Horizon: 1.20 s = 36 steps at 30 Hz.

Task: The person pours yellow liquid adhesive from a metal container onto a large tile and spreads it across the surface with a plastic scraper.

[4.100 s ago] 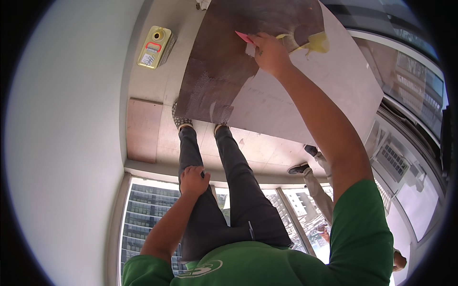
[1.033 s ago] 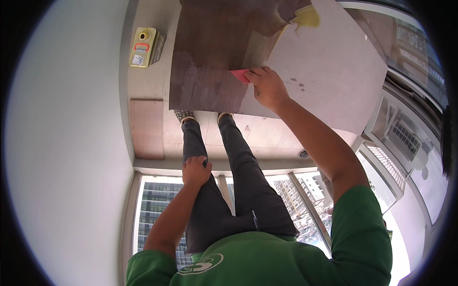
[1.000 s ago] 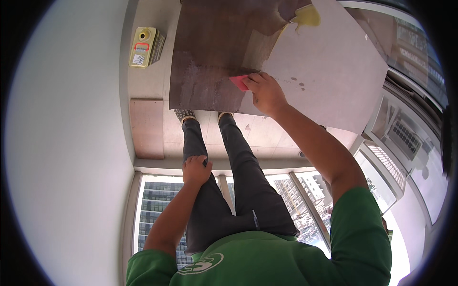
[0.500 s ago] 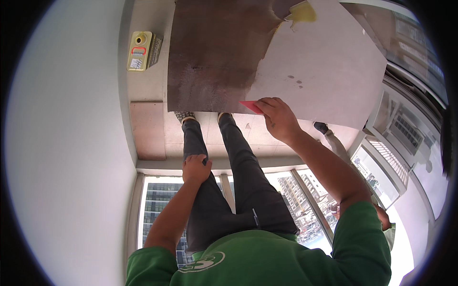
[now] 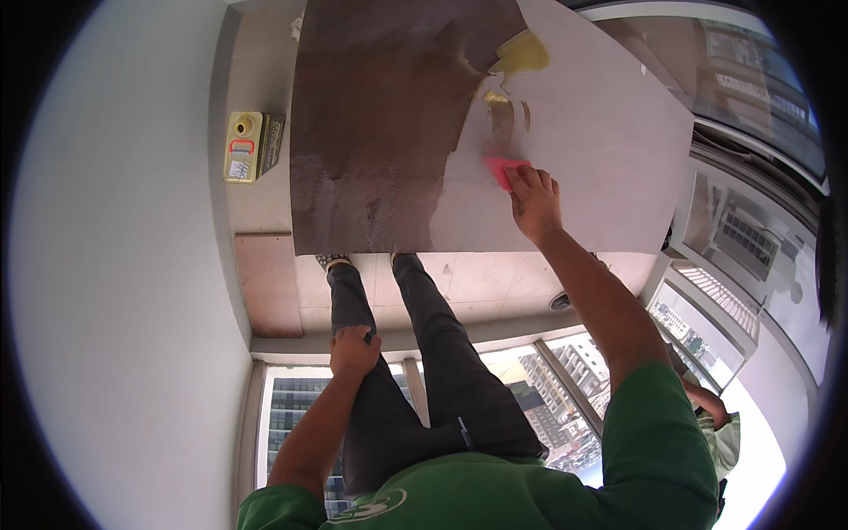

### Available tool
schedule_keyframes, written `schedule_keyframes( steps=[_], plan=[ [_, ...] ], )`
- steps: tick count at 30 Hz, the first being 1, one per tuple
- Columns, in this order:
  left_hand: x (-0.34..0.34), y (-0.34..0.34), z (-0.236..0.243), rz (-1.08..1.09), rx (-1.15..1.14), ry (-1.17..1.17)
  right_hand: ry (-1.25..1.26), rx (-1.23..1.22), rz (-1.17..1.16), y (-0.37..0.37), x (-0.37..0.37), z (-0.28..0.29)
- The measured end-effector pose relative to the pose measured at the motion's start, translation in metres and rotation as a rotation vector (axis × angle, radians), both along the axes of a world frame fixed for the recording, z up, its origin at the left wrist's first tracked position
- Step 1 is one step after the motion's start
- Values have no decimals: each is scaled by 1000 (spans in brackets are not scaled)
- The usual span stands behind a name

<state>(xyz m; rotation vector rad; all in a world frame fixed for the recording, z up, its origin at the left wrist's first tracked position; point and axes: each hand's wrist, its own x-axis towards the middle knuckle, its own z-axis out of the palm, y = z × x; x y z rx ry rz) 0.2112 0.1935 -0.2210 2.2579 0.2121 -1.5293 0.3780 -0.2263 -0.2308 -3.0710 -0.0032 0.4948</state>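
One large, flat, pale grey sheet (image 5: 592, 203) with straight edges lay at twelve o'clock, its left part under a brown coat (image 5: 380, 115), glossy and even toward twelve o'clock, mottled and streaky nearer the person's feet. Dark grey cloth trousers (image 5: 450, 362) covered the legs, which ran up to the sheet's near edge.

The right arm reached in from four o'clock, slightly bent at the elbow, its bare forearm slanting up across the sheet's near edge to the right hand (image 5: 535, 201) at two o'clock. The left forearm rose from seven o'clock, and the left hand (image 5: 354, 352) rested on the left leg near the knee, thumb apart from the fingers, gripping nothing that showed.

A smooth, reddish-brown rectangular panel (image 5: 268, 284) lay on the floor at nine o'clock. At ten o'clock stood a boxy, yellow-topped can (image 5: 245, 146) with a round dark opening and a red handle.

A glossy, irregular yellow puddle (image 5: 523, 53) spread over the sheet at one o'clock, with a thin brownish smear (image 5: 502, 122) below it.

Also at one o'clock, the flat, pink, thin-edged spreader (image 5: 502, 168) was pinched between the right thumb and fingers, its edge at the smear's lower end.
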Motion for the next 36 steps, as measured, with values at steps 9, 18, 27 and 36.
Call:
schedule_keyframes(
  steps=[9, 18, 27, 36],
  plan=[
    [-5, -12, -1, -2, 14, -24, -281, 345, -237, -50, 157, 12],
    [-5, -24, 0, 27, -12, -111, 118, -92, -467, -159, 267, -33],
    [57, -87, 47, 160, -410, -186, 138, 344, -609, -100, 292, -29],
    [30, -177, -12, 190, -557, 115, 88, 952, -1075, -46, 343, -7]
  ],
)
